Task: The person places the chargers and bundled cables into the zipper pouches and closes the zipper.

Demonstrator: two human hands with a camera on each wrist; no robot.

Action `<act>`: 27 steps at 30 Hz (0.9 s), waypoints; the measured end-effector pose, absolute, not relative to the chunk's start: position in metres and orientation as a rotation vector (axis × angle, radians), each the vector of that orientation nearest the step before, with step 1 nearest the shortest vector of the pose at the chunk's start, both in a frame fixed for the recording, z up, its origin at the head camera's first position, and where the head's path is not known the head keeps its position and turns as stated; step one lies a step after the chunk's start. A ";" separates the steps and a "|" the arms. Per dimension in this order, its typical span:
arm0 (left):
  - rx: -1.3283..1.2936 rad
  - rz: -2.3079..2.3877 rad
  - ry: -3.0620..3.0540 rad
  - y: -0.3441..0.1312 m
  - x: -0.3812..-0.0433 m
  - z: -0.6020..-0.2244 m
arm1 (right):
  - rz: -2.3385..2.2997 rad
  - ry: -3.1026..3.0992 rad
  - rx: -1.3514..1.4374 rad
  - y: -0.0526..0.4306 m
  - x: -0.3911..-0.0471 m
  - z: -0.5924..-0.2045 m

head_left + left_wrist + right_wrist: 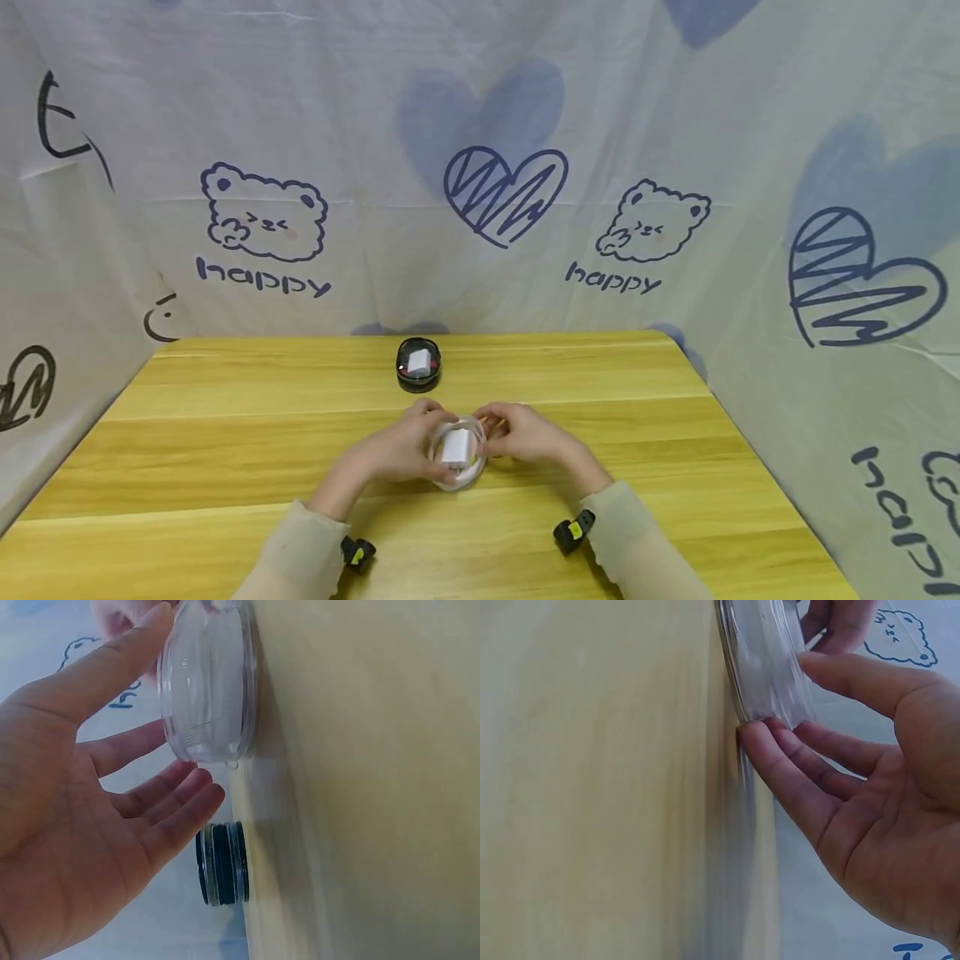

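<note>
Clear case, charger distinct only from head

My left sleeve and right sleeve are plain pale beige. Near the cuffs I wear a black left wrist camera and a matching right wrist camera, each marked with a yellow patch.

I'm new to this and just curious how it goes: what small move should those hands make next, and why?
Probably a slightly firmer, even grip on the clear case before anything else: the left hand and right hand touch it from opposite sides, and the white plug inside might shift if the case tilted.
</note>
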State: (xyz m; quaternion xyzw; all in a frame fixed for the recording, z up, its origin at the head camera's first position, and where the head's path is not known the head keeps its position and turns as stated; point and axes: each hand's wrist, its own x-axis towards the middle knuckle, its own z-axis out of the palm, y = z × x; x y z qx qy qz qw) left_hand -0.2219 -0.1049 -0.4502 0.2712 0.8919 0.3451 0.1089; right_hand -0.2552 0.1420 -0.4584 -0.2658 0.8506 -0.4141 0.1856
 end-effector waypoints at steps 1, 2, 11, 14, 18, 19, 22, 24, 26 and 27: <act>0.790 1.021 2.624 -0.106 -0.222 -0.450 | -1.162 2.391 -0.748 0.143 -0.255 -0.458; 0.785 1.025 2.622 -0.108 -0.223 -0.450 | -1.158 2.386 -0.754 0.143 -0.255 -0.457; 0.771 1.046 2.578 -0.113 -0.226 -0.447 | -1.174 2.384 -0.710 0.147 -0.258 -0.457; 0.822 1.004 2.574 -0.113 -0.227 -0.446 | -1.180 2.398 -0.694 0.147 -0.258 -0.457; 0.870 0.967 2.563 -0.113 -0.229 -0.447 | -1.173 2.415 -0.690 0.147 -0.258 -0.457; 0.878 0.961 2.560 -0.113 -0.229 -0.447 | -1.170 2.419 -0.688 0.147 -0.258 -0.457; 0.897 0.941 2.552 -0.114 -0.228 -0.447 | -1.170 2.426 -0.677 0.146 -0.258 -0.458; 0.905 0.934 2.542 -0.114 -0.228 -0.447 | -1.178 2.428 -0.654 0.145 -0.258 -0.459; 0.908 0.938 2.529 -0.114 -0.227 -0.447 | -1.189 2.424 -0.633 0.145 -0.258 -0.460; 0.908 0.942 2.524 -0.114 -0.227 -0.448 | -1.194 2.420 -0.623 0.144 -0.258 -0.461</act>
